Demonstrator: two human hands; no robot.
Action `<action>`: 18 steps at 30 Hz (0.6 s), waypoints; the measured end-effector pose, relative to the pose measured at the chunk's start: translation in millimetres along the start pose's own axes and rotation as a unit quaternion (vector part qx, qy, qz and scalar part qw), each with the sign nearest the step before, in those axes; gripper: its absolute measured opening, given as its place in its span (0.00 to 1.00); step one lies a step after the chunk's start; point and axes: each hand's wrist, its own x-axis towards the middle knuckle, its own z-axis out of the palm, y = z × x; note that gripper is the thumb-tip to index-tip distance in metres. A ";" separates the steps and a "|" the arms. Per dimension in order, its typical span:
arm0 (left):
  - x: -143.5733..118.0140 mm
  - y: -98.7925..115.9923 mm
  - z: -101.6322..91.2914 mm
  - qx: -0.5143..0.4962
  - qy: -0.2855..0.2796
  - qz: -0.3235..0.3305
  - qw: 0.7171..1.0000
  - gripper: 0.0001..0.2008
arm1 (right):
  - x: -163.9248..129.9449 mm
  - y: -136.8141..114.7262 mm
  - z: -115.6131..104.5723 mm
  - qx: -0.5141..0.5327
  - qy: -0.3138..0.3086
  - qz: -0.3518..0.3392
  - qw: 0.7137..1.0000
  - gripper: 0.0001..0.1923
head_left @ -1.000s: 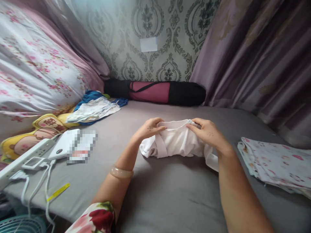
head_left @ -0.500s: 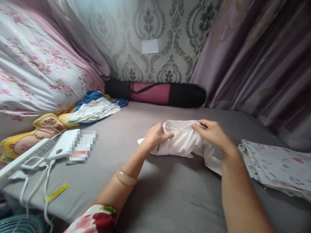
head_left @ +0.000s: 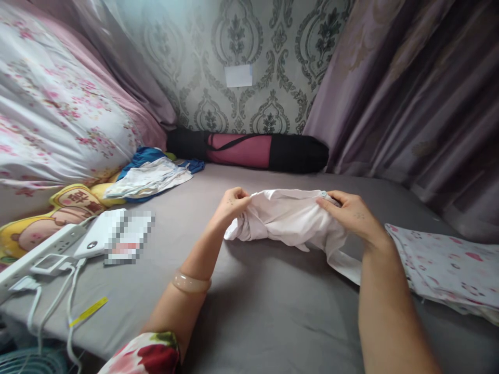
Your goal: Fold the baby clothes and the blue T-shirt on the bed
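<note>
A pale pinkish-white garment [head_left: 288, 218] hangs bunched between my hands, its lower folds at the grey sheet. My left hand [head_left: 234, 203] pinches the upper left edge between thumb and fingers. On the other side, my right hand [head_left: 346, 208] grips the upper right edge, where a small light-blue button or snap [head_left: 323, 194] shows beside the thumb. The top edge is drawn fairly straight between both grips. A strip of the cloth trails down to the right, partly hidden behind my right forearm.
Folded patterned cloths [head_left: 448, 262] lie at the right. Left are a yellow cartoon cushion [head_left: 42, 228], a power strip [head_left: 50, 254] with cables, a white device [head_left: 99, 234] and a pile of clothes [head_left: 152, 174]. A black-and-pink long bag [head_left: 241, 150] rests along the wall.
My left hand has shifted left and up along the garment's edge, stretching the opening from a rounded loop into a longer line. The right hand has moved slightly right, still gripping.
</note>
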 end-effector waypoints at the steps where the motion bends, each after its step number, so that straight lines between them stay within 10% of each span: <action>1: 0.7 0.7 -1.7 -0.043 -0.002 -0.008 0.999 0.03 | -0.1 -0.6 -0.2 0.004 -0.002 0.001 1.000 0.16; 9: 2.2 4.0 -4.4 -0.154 -0.020 -0.046 0.987 0.06 | -1.1 -6.9 1.2 0.023 -0.042 0.008 0.999 0.21; 18: -12.0 19.0 -8.4 -0.108 -0.101 0.053 0.988 0.10 | -5.7 -12.2 -5.0 0.030 -0.094 0.026 0.995 0.25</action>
